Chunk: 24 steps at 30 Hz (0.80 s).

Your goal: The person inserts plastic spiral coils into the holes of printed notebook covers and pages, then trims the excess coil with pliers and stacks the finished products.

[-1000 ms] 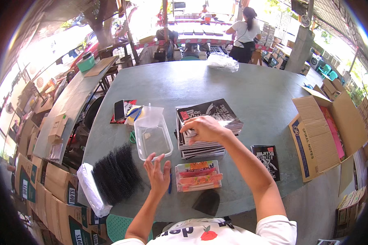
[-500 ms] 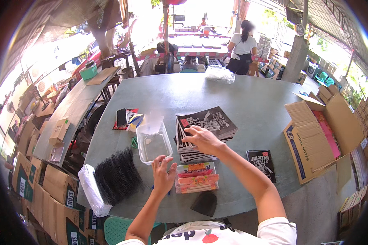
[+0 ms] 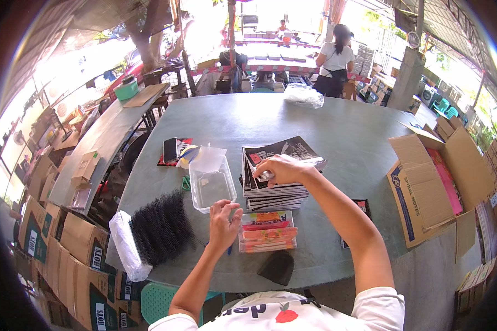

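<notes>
A stack of black-covered booklets (image 3: 273, 197) sits at the middle of the grey-green table. My right hand (image 3: 284, 170) is over its top, fingers curled in a pinch at the near edge of the uppermost booklet (image 3: 292, 148). My left hand (image 3: 223, 223) hovers with bent, parted fingers and nothing in them. It is between a clear plastic tub (image 3: 212, 186) and a clear case with orange and pink packets (image 3: 268, 234). Another black booklet (image 3: 363, 207) lies to the right, partly hidden by my right forearm.
Black spiral coils (image 3: 163, 234) lie at left beside a white wrapped bundle (image 3: 128, 245). A phone (image 3: 170, 149) and green-handled scissors (image 3: 186, 182) are near the tub. A dark flat object (image 3: 276, 268) is at the near edge. An open carton (image 3: 422, 198) stands right; a person (image 3: 335, 60) stands beyond.
My right hand has gone from spread fingers to a curled pinch on the stack, and the top booklet is shifted. My left hand stays near the tub. The view has shifted slightly.
</notes>
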Each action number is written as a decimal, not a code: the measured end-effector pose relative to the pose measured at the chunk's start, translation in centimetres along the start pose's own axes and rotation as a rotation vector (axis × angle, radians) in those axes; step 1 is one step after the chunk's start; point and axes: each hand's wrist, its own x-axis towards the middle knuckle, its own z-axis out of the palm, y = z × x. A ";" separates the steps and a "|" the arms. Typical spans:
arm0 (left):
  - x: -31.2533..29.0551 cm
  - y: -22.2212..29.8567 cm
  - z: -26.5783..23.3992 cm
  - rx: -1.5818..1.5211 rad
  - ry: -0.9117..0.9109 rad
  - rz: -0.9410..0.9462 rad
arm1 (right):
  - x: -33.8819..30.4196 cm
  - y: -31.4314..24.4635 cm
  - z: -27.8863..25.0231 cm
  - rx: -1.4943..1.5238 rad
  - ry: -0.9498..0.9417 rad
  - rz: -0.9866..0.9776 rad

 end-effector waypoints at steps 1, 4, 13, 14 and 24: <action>0.0 0.0 0.1 -0.003 -0.007 -0.007 | -0.1 -0.1 -0.1 0.007 -0.003 0.001; 0.3 0.2 0.4 -0.024 -0.028 -0.033 | -0.3 -0.5 -0.4 -0.052 0.019 0.017; 6.8 5.0 -4.7 -0.113 0.073 0.198 | -5.0 -12.4 -3.3 -0.282 0.441 -0.226; 6.5 5.3 -5.4 -0.131 0.080 0.169 | -6.7 -11.8 -3.2 -0.317 0.691 -0.257; -0.8 -2.2 1.8 -0.853 -0.250 -0.406 | -14.0 0.0 13.1 0.770 0.549 0.464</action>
